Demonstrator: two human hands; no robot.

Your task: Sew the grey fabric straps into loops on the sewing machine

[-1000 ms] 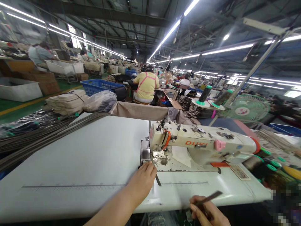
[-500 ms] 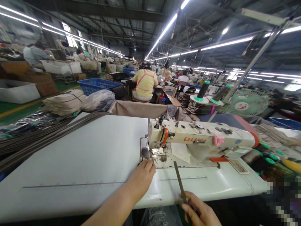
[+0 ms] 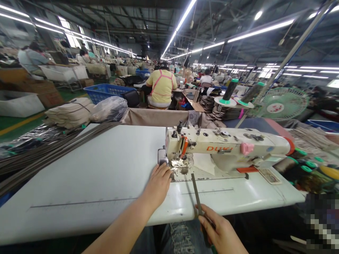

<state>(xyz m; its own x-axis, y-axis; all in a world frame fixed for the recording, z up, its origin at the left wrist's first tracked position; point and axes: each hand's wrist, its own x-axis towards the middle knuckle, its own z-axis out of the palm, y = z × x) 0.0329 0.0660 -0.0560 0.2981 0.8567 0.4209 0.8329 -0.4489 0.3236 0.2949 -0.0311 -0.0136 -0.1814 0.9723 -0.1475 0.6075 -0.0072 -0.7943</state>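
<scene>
On the white sewing table [image 3: 79, 176], beside the sewing machine [image 3: 225, 146], your right hand [image 3: 218, 227] grips a dark strip [image 3: 197, 199], its long axis now pointing forward at the machine, no longer sideways. Your left hand [image 3: 158, 184] lies released by the metal needle plate [image 3: 177, 164].

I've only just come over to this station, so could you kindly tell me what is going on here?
A person works at a white sewing table fitted with a DUKI-labelled sewing machine. Their left hand rests on the table just beside the machine's presser foot. Their right hand grips a narrow dark strip. A bundle of long dark strips lies across the table's far left.
</scene>
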